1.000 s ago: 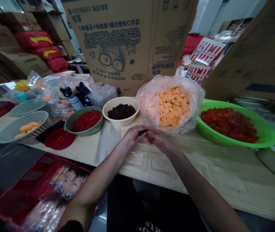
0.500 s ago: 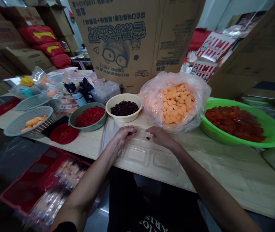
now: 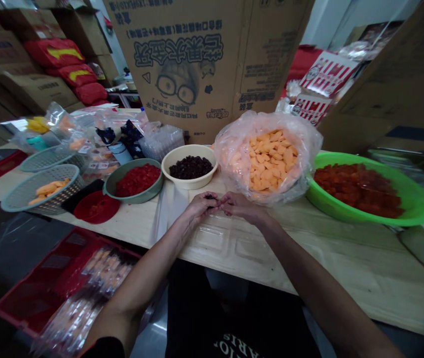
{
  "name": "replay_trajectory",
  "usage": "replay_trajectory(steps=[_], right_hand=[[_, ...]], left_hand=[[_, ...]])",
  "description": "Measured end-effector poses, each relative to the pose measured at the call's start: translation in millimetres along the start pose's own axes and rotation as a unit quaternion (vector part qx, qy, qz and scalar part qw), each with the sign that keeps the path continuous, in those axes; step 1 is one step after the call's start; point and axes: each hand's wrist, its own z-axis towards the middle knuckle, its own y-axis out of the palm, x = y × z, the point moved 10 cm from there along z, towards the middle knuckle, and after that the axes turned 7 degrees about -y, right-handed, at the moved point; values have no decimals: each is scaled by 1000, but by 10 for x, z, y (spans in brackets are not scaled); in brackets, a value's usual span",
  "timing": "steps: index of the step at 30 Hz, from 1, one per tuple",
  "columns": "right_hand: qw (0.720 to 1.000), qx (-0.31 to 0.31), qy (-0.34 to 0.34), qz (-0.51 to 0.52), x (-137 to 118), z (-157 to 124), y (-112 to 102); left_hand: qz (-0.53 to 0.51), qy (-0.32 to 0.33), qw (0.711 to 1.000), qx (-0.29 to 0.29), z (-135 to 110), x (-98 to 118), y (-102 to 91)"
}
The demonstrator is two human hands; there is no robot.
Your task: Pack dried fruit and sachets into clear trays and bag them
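Left hand [image 3: 200, 208] and right hand [image 3: 244, 208] meet close, small dark morsel [image 3: 210, 197] pinched between fingertips, above clear plastic tray [image 3: 219, 241] on tabletop [image 3: 320, 243]; cream bowl [image 3: 188, 184] of dark bits [image 3: 190, 167] just ahead.

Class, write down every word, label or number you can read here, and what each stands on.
"ARIS": white letters, upside down, on the black shirt.
Blue Chinese characters on the large brown cardboard box: too blurred to quote.
Red-and-white striped packets: too blurred to read.
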Motion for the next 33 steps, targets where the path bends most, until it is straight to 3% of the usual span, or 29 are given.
replay_trajectory(steps=[2,4,7,9,13,17,20,25,29,33], right_hand=[[1000,7,8,15,10,-22,-61],[999,43,10,-19,-6,-72,-276],[982,91,-13,-162,-84,-250,-659],[959,88,-23,-268,-85,-410,-754],[904,72,0,-422,92,-659,-583],[861,85,-11,-502,167,-696,-365],[854,70,-2,-516,212,-675,-404],[868,65,35,-491,233,-679,-627],[838,-6,32,-545,229,-559,-388],[824,-13,38,-565,195,-473,-293]], left_hand=[[-1,9,1000,-2,2,-4,13],[26,27,999,4,-9,33,-12],[119,43,992,23,-26,105,-110],[172,32,984,20,-16,106,-151],[204,33,978,17,48,92,-160],[218,50,974,28,118,55,-124],[211,49,976,25,113,26,-116],[154,21,987,24,52,61,-126],[114,-4,993,19,49,136,-76],[133,6,990,35,56,159,-94]])
